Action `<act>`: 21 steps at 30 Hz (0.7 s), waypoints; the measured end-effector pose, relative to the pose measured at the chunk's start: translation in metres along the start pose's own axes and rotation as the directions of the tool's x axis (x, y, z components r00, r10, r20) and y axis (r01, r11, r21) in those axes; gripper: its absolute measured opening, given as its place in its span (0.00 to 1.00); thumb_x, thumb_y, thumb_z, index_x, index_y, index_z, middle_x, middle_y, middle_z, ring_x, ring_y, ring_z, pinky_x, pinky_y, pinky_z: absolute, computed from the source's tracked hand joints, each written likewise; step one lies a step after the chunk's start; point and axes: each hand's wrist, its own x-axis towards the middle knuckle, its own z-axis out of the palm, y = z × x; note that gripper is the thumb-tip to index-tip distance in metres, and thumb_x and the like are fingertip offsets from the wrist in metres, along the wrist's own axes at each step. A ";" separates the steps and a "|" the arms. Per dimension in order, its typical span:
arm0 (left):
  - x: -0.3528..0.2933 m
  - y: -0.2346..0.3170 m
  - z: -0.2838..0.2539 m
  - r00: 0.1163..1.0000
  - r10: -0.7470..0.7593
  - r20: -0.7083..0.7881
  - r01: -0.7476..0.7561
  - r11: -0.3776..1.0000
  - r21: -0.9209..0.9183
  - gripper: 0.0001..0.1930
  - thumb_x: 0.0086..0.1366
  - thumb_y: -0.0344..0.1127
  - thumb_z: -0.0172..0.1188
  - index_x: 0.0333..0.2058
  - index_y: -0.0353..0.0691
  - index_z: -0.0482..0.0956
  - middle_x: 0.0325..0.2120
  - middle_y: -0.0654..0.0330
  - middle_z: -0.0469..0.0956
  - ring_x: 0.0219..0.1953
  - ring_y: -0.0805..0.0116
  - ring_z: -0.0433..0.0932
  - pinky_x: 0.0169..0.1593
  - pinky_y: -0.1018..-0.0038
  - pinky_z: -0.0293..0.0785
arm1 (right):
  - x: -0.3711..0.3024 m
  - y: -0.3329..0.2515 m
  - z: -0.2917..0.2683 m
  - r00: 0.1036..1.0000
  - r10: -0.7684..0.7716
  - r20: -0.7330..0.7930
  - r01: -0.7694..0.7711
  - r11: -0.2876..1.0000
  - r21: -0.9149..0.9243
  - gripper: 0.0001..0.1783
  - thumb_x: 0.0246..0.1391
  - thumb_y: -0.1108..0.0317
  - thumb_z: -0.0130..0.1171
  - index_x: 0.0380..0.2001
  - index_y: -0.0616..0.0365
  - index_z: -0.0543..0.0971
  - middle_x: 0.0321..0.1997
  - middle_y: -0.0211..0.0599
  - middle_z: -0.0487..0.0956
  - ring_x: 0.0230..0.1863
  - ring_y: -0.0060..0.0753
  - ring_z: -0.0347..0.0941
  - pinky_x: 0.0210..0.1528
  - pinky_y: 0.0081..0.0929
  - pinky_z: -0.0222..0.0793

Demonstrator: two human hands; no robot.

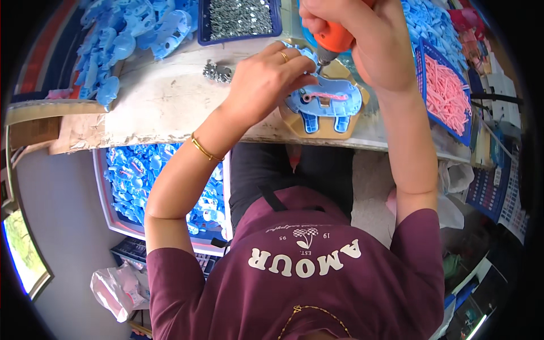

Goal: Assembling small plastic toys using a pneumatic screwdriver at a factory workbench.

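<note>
My right hand point(371, 39) is wrapped around an orange power screwdriver point(333, 38), which points down at a light-blue plastic shell point(331, 93). The shell lies hollow side up in a tan, roughly hexagonal holder point(354, 122) on the worktable. Inside it runs a pink plastic strip point(331, 97). My left hand point(269, 76) rests over the shell's left upper part, its fingers bent and drawn together beside the screwdriver's tip. Whatever those fingertips pinch is hidden. A small heap of silver screws point(217, 72) lies on the table left of that hand.
A dark-blue tray point(277, 22) of small metal screws stands at the back. Light-blue shells point(122, 48) pile up at the far left, more point(433, 28) at the far right. A blue basket point(420, 62) holds pink strips. Below the table edge, a white-rimmed crate point(100, 181) contains blue parts.
</note>
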 end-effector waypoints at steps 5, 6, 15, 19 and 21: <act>-0.003 0.013 0.009 0.999 -0.001 0.038 0.004 0.997 -0.080 0.10 0.56 0.43 0.70 0.29 0.47 0.80 0.25 0.68 0.78 0.35 0.65 0.78 0.33 0.68 0.76 | -0.017 0.003 -0.002 1.000 -0.029 0.005 0.028 0.996 0.082 0.24 0.54 0.75 0.61 0.54 0.70 0.70 0.28 0.30 0.77 0.25 0.16 0.71 0.28 0.16 0.64; -0.002 0.015 0.009 0.999 -0.006 0.031 0.009 0.995 -0.101 0.11 0.56 0.44 0.70 0.28 0.46 0.79 0.25 0.67 0.78 0.34 0.65 0.78 0.33 0.68 0.76 | -0.018 0.003 -0.003 1.000 -0.026 0.003 0.025 0.996 0.081 0.24 0.54 0.75 0.61 0.54 0.70 0.70 0.28 0.30 0.77 0.25 0.16 0.71 0.28 0.16 0.64; -0.005 0.030 0.019 0.986 -0.154 0.067 0.168 0.912 -0.374 0.11 0.58 0.43 0.70 0.30 0.44 0.82 0.24 0.65 0.79 0.31 0.61 0.78 0.34 0.65 0.75 | -0.025 -0.001 -0.008 0.999 -0.015 -0.033 0.017 0.998 0.054 0.23 0.53 0.75 0.61 0.52 0.70 0.71 0.26 0.27 0.76 0.22 0.14 0.68 0.26 0.15 0.62; -0.001 0.038 0.015 0.983 -0.148 0.107 0.175 0.930 -0.323 0.13 0.56 0.44 0.71 0.33 0.43 0.83 0.28 0.62 0.81 0.35 0.60 0.79 0.37 0.65 0.76 | -0.034 -0.004 -0.011 0.987 0.105 -0.118 -0.090 0.988 0.126 0.20 0.52 0.76 0.62 0.48 0.68 0.73 0.24 0.28 0.76 0.18 0.15 0.68 0.21 0.15 0.60; 0.002 0.040 0.014 0.992 -0.113 0.060 0.124 0.961 -0.246 0.13 0.56 0.44 0.71 0.33 0.44 0.83 0.31 0.63 0.81 0.38 0.60 0.79 0.40 0.65 0.77 | -0.040 0.002 -0.018 0.983 0.105 -0.152 -0.096 0.993 0.068 0.19 0.52 0.76 0.62 0.48 0.67 0.73 0.24 0.28 0.76 0.18 0.15 0.68 0.20 0.15 0.60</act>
